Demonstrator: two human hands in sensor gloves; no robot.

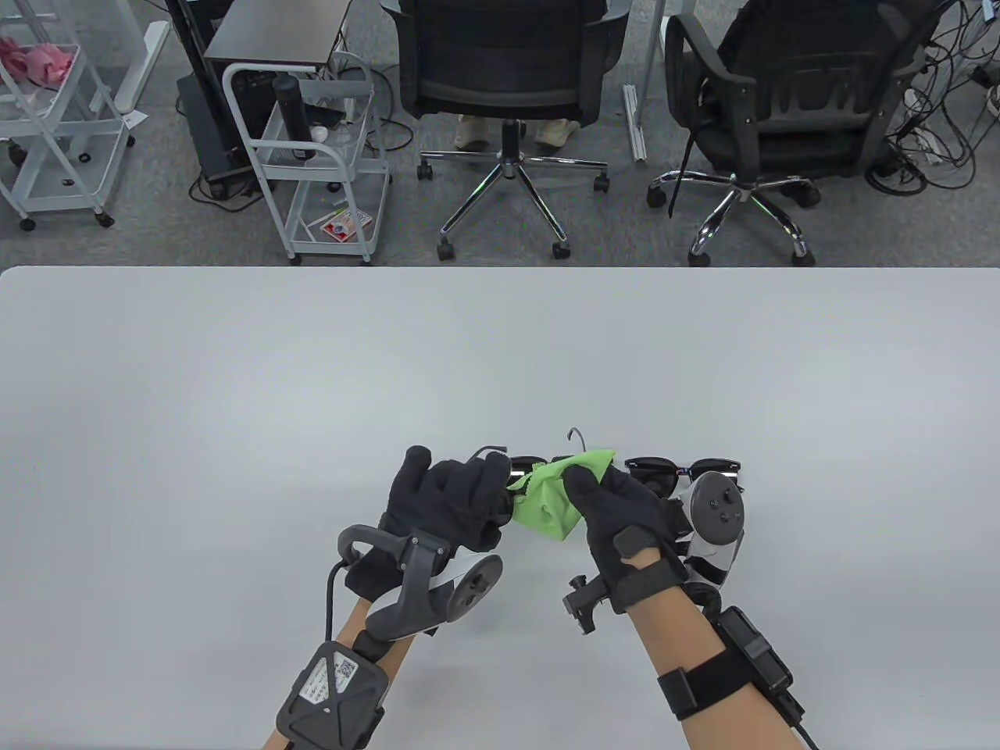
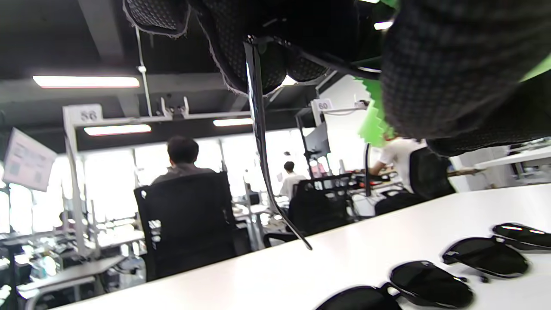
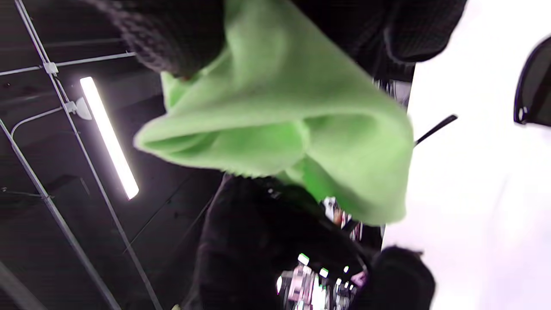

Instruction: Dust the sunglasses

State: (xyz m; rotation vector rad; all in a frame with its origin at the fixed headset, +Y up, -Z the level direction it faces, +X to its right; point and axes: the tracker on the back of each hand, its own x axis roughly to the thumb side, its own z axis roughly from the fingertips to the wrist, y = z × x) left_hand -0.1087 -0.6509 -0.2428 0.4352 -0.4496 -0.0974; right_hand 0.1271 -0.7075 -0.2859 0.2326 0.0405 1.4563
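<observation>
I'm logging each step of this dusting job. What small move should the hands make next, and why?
Probably rub the green cloth along the lens. The left hand holds the lifted sunglasses, and the right hand pinches the cloth against them. More sunglasses lie on the table.

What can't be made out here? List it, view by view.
- Table view: the lenses of the held sunglasses hide behind the green cloth, left hand and right hand.
- Left wrist view: the spare sunglasses are cut by the bottom and right edges, so no count.
- Right wrist view: blurred; cloth fills it.
</observation>
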